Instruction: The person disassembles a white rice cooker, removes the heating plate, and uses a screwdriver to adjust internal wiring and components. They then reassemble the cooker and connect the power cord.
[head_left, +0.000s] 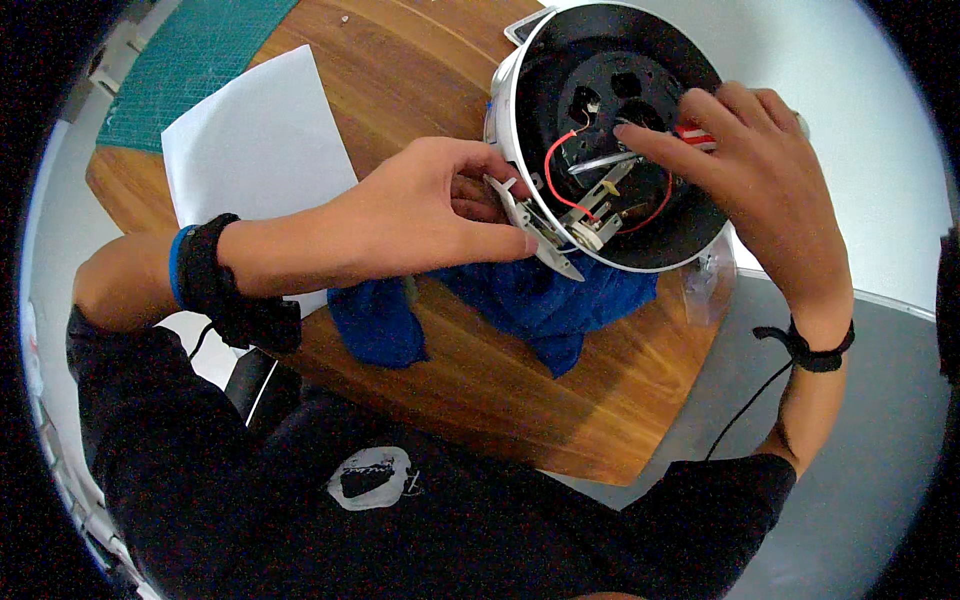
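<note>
A round white appliance housing (507,110) with a black interior lies tilted at the far right of the table, its open side toward me. Red wires (552,150) run inside it to a small metal bracket (598,222) near the lower rim. My left hand (440,205) grips a curved white panel (545,243) at that rim, thumb on its near face and fingers behind. In my right hand (745,150) is a screwdriver (607,162) with a red handle, partly hidden by the fingers. Its shaft reaches into the housing, pointing left above the bracket.
A crumpled blue cloth (530,305) lies under and in front of the housing. A clear plastic bag (708,290) sits at the wooden table's (560,425) right edge. White paper (255,135) and a green cutting mat (205,60) are at the far left.
</note>
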